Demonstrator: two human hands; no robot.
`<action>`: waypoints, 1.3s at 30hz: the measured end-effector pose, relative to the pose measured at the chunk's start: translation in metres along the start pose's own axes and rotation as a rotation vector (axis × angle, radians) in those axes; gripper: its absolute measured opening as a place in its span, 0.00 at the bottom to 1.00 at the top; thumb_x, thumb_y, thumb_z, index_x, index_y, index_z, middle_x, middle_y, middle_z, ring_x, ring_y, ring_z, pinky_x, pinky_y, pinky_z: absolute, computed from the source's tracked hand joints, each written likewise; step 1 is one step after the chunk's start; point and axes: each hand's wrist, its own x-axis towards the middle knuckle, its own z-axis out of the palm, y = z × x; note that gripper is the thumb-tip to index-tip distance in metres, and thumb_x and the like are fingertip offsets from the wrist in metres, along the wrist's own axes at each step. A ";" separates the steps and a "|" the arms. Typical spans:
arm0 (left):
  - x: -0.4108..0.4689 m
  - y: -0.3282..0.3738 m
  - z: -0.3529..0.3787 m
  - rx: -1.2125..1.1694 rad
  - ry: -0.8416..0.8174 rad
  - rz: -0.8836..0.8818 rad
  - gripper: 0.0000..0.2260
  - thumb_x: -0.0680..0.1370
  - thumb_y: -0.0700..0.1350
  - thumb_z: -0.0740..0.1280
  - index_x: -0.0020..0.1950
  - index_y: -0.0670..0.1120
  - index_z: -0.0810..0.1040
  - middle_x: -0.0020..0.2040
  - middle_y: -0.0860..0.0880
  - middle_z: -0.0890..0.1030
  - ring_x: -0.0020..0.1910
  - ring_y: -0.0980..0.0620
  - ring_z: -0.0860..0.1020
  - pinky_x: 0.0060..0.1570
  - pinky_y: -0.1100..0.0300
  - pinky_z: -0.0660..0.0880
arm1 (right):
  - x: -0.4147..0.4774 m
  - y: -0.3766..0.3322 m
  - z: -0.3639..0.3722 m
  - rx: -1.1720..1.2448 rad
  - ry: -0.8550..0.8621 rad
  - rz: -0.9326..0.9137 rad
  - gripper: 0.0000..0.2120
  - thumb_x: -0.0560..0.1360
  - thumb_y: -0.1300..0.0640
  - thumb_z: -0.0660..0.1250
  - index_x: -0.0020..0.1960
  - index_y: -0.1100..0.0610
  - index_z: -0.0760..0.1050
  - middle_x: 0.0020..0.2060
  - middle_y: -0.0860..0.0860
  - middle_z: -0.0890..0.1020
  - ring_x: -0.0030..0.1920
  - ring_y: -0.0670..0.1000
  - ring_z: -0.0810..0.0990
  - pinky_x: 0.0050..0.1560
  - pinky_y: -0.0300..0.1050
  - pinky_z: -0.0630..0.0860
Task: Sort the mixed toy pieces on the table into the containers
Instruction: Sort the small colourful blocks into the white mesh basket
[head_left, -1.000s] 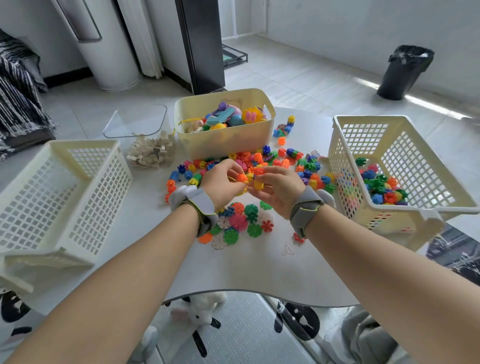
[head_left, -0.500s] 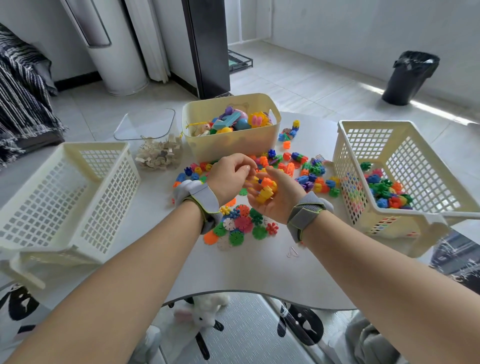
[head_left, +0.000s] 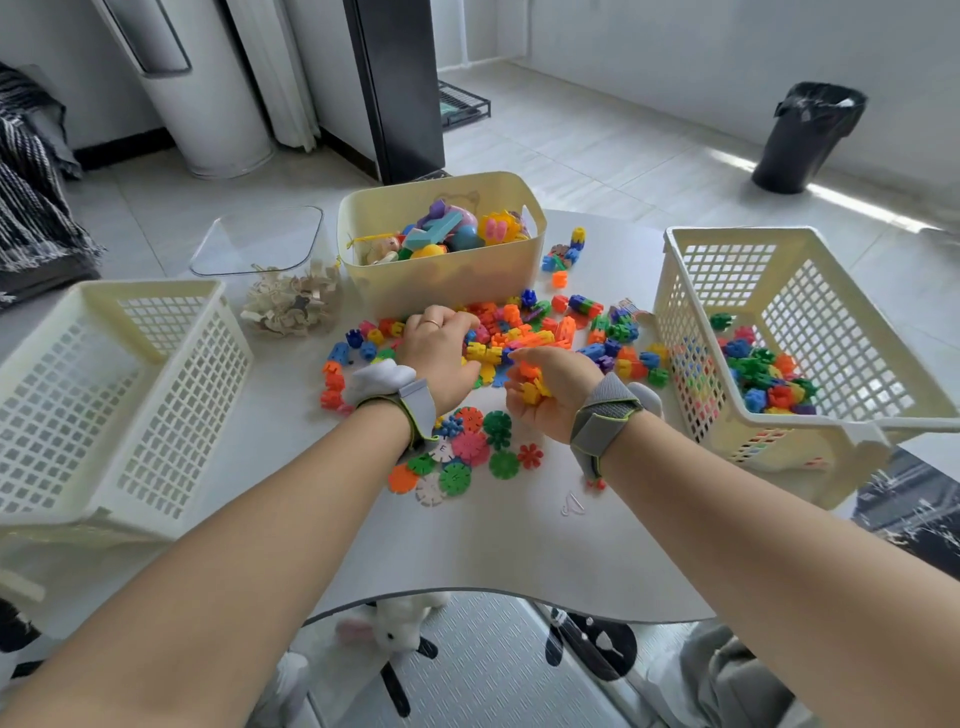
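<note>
A heap of small coloured plastic blocks (head_left: 550, 325) lies on the white table (head_left: 493, 545) in front of the cream tub (head_left: 441, 280). My left hand (head_left: 439, 353) reaches palm-down into the heap, fingers curled over blocks; what it grips is hidden. My right hand (head_left: 548, 387) is cupped around a handful of yellow and orange blocks (head_left: 531, 384). Flat snowflake discs (head_left: 467, 452) lie between my wrists. The right lattice basket (head_left: 795, 332) holds several blocks. The left lattice basket (head_left: 104, 395) shows nothing inside.
A clear container (head_left: 260, 241) stands behind a pile of pale wooden pieces (head_left: 291, 306). The cream tub holds larger toys. A black bin (head_left: 805, 135) stands on the floor far right. A plush rabbit (head_left: 395, 623) lies under the table's front edge.
My left hand has moved from my right palm forward into the block heap. My right hand has stayed cupped around its blocks and lowered slightly.
</note>
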 end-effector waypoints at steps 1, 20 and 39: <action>0.003 0.002 0.003 0.024 0.007 0.013 0.21 0.76 0.45 0.65 0.68 0.49 0.68 0.66 0.46 0.67 0.64 0.43 0.63 0.63 0.53 0.64 | 0.000 -0.001 -0.001 0.003 -0.001 0.010 0.04 0.78 0.61 0.63 0.45 0.61 0.71 0.35 0.55 0.72 0.29 0.50 0.70 0.24 0.35 0.71; 0.023 0.001 0.005 0.068 -0.077 0.023 0.10 0.75 0.41 0.64 0.56 0.45 0.73 0.54 0.42 0.70 0.47 0.40 0.73 0.46 0.51 0.74 | -0.002 -0.003 0.002 0.024 -0.023 0.016 0.04 0.78 0.61 0.61 0.45 0.61 0.72 0.39 0.56 0.73 0.32 0.51 0.72 0.29 0.39 0.74; -0.033 0.034 -0.021 -0.249 0.021 0.294 0.23 0.69 0.48 0.74 0.62 0.47 0.72 0.54 0.46 0.77 0.52 0.48 0.76 0.51 0.56 0.75 | -0.017 0.005 0.003 0.366 -0.308 0.080 0.21 0.79 0.41 0.54 0.56 0.56 0.74 0.41 0.55 0.81 0.38 0.53 0.82 0.40 0.43 0.78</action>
